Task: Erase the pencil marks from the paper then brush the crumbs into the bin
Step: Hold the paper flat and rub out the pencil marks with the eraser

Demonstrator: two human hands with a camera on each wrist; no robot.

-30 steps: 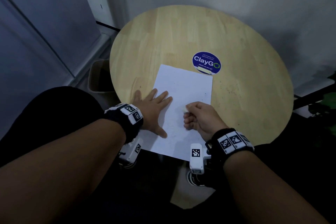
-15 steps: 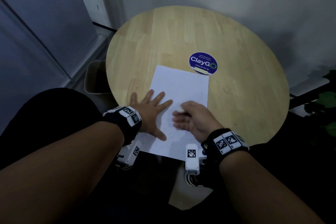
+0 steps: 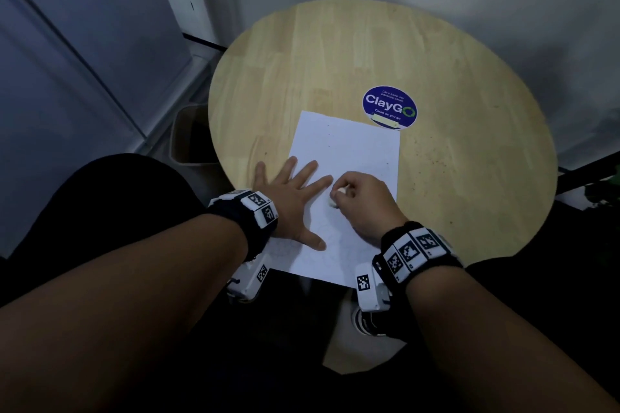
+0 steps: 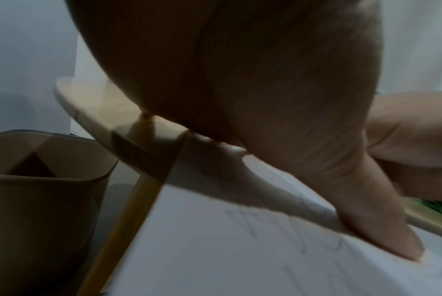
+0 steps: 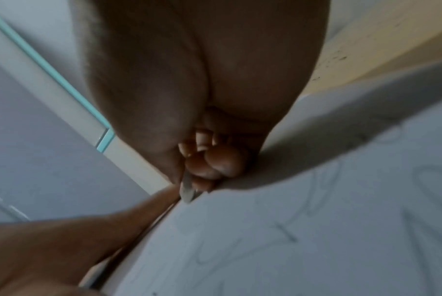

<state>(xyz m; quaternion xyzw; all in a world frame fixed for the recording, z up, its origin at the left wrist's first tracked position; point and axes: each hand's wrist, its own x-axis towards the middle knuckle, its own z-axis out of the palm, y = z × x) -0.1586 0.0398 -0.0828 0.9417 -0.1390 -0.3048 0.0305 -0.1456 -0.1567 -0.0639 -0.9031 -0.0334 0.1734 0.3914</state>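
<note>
We see a white sheet of paper [image 3: 349, 184] lying on the round wooden tabletop [image 3: 469, 157], its near edge hanging just past the tabletop's rim at 6 o'clock. Our left hand [image 3: 288, 201] lies flat on the paper's 9 o'clock side, fingers straight and spread wide, the thumb stretched toward 5 o'clock; the little finger reaches off the sheet onto bare wood. In the left wrist view the thumb [image 4: 376, 226] presses down on the sheet beside faint pencil marks [image 4: 270, 222].

Our right hand [image 3: 365, 208] sits just at 3 o'clock of the left, fingers curled tight around a small white eraser [image 3: 337, 197] whose tip meets the paper. The two hands are close, the left forefinger nearly touching the right knuckles. From the right wrist view the curled fingertips [image 5: 214, 160] bunch over the eraser's pale edge [image 5: 188, 188], with grey pencil lines [image 5: 313, 200] running across the sheet toward 3 o'clock; the picture is blurred there.

A round blue sticker [image 3: 389, 107] reading "ClayGo" lies on the tabletop just beyond the paper's far corner, at 1 o'clock. Dark specks [image 3: 432, 161] dot the wood at 3 o'clock of the sheet, and a few sit on the paper's far half. A beige bin [image 3: 188, 141] stands on the floor at 9 o'clock of the tabletop, partly tucked under its rim; the left wrist view shows its open top [image 4: 45, 160] close below the edge.
</note>
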